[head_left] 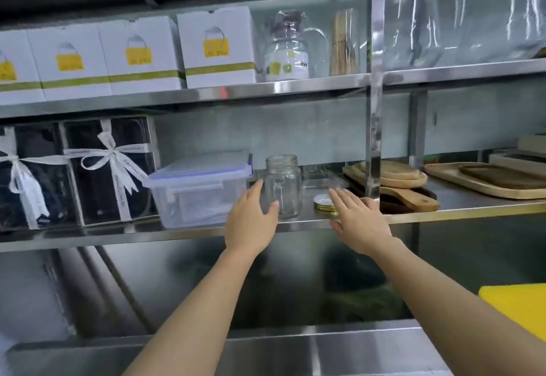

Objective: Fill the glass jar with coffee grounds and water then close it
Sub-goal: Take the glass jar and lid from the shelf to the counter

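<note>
Both hands spread wide, holding nothing: left hand [251, 222] beside empty glass jar [282, 185], right hand [359, 222] over gold lid [324, 202] just right of jar; a hasty grab near the shelf [177, 232] edge could knock jar off.

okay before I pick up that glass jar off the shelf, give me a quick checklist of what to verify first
1. Glass jar upright on the steel shelf: ok.
2. Jar mouth open, lid off: ok; the gold lid lies beside it on the shelf.
3. Jar empty: looks clear inside, ok.
4. Left hand placed to grasp: open beside the jar, thumb at its front, not closed on it yet; ok.
5. Right hand free for the lid: open, hovering over the lid's near edge; ok.
6. Room around the jar: plastic container sits close on its left; cannot tell if they touch.
</note>
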